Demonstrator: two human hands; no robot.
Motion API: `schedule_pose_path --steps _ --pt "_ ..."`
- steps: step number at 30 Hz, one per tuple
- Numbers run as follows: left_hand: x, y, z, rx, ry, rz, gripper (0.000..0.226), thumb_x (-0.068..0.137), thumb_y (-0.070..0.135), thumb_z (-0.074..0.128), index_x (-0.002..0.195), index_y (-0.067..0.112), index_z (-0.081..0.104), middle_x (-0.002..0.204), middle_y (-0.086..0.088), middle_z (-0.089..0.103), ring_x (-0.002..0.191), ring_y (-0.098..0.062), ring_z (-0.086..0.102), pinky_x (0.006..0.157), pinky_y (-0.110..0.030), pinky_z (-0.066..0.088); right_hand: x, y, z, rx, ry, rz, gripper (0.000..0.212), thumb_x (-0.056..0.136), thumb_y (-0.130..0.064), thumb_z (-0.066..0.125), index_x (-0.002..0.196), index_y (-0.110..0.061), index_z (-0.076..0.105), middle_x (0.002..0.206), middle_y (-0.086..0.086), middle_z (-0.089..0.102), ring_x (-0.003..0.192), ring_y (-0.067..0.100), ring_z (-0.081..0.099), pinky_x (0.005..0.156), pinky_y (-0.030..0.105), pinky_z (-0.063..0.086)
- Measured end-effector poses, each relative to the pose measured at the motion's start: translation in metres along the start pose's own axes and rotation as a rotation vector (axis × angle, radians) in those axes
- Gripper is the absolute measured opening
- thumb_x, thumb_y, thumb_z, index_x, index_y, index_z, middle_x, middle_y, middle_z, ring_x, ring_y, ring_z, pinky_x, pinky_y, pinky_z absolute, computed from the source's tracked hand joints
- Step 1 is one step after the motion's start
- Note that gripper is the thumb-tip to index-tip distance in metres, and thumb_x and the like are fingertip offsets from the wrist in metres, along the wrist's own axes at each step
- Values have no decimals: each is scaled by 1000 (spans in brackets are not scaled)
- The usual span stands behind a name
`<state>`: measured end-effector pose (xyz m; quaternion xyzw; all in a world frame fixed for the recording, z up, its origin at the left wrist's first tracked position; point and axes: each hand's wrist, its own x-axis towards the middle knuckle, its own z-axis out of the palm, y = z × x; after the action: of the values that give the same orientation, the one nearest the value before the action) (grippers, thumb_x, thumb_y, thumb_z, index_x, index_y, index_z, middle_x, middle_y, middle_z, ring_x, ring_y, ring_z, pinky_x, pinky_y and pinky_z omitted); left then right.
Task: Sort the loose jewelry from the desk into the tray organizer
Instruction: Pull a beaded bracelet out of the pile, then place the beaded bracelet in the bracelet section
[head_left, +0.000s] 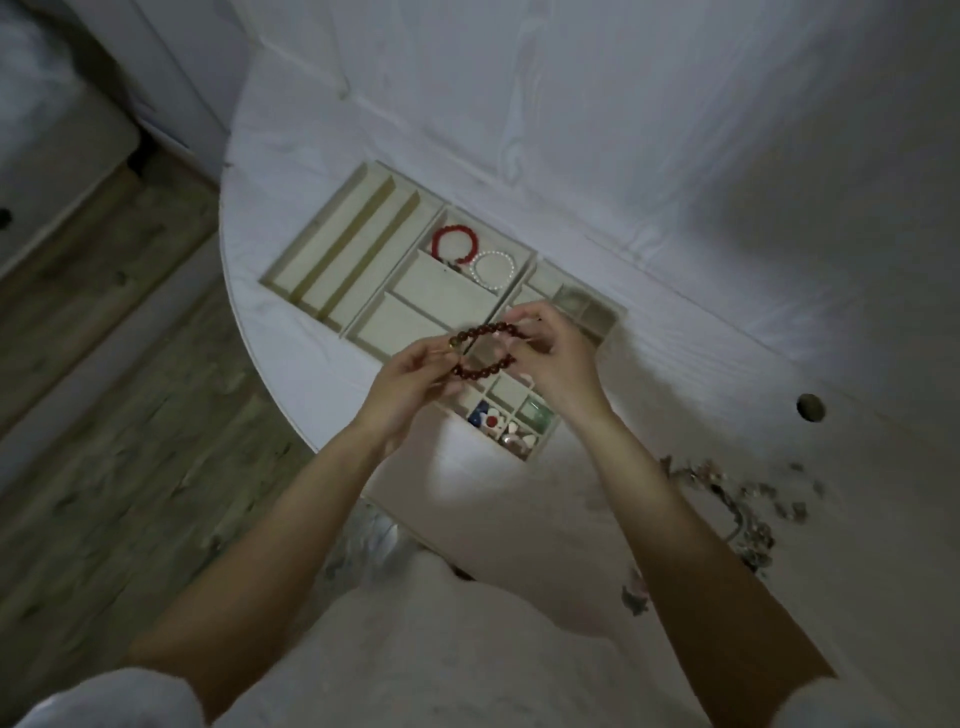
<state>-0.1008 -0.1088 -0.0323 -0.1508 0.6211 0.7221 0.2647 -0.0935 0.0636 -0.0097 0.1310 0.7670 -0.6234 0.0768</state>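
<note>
We are pinching a dark bead bracelet (483, 349) between our left hand (415, 384) and right hand (556, 358), just above the tray (363, 312). Inside the tray a red bracelet (454, 244) and a white one (491, 269) are already lying, while a jewelry pile (737, 509) is waiting well right of the tray.

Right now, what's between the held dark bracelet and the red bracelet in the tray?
Head view: two bare tray compartments separate the dark bracelet from the red bracelet; the white bead bracelet sits just right of that line.

My white desk (597, 130) has a rounded left edge and a cable hole (810, 408) on its right. Left of the desk, wood-plank floor (130, 415) and pale furniture (57, 130). Dim room light.
</note>
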Motion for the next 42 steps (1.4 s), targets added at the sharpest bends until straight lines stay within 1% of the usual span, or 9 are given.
schedule_pose_path --steps 3,6,11,15,20,25,31,39,42 --pt "37 20 -27 143 45 39 28 93 7 55 121 6 60 94 -1 67 78 -3 65 71 -17 53 36 4 29 61 50 94 15 90 -1 58 91 -15 58 109 9 60 91 20 65 69 28 58" --pt "75 38 -47 345 38 110 28 92 6 57 118 14 61 100 -4 66 92 -16 65 86 -28 54 69 10 55 20 72 154 13 90 -1 57 95 -13 55 115 8 56 95 20 62 70 27 58" --pt "110 49 -62 1167 -24 494 47 89 7 57 135 11 49 132 -11 55 117 -29 53 95 -30 38 99 17 67 -154 70 217 18 90 -5 57 106 -15 56 111 1 57 104 20 58 89 43 52" --pt "120 51 -80 1403 29 761 37 87 10 58 124 9 59 116 -16 62 97 -39 56 79 -45 49 100 16 58 -385 109 67 19 91 -7 55 108 -11 61 112 5 61 101 20 58 88 41 51" --pt "126 44 -93 1687 -118 935 39 90 32 35 103 18 70 106 2 69 98 -26 58 86 -42 29 101 24 66 -817 -59 -223 29 90 -5 49 116 -4 62 121 14 56 107 26 52 90 33 42" --pt "133 43 -97 1793 -94 991 36 94 30 37 91 20 71 93 9 68 98 -19 48 85 -41 25 102 42 85 -805 -81 -248 27 83 -1 56 107 -2 68 113 18 56 101 35 52 86 40 46" --pt "137 40 -95 1889 12 1083 20 84 16 49 80 14 68 87 0 63 88 -22 43 75 -36 26 104 34 96 -765 -103 -298 32 76 2 55 105 -1 69 107 19 59 98 36 53 84 43 48" --pt "134 26 -93 1799 -12 1124 30 89 21 43 80 14 70 86 1 67 86 -24 55 75 -37 26 98 29 90 -716 -159 -313 28 75 3 54 98 0 70 107 23 60 98 38 57 85 40 49" --pt "125 25 -86 1706 37 1134 25 88 21 46 84 14 70 89 0 68 85 -24 57 74 -37 26 90 23 80 -722 -165 -291 28 79 5 54 103 1 68 116 25 56 107 36 54 94 31 38"
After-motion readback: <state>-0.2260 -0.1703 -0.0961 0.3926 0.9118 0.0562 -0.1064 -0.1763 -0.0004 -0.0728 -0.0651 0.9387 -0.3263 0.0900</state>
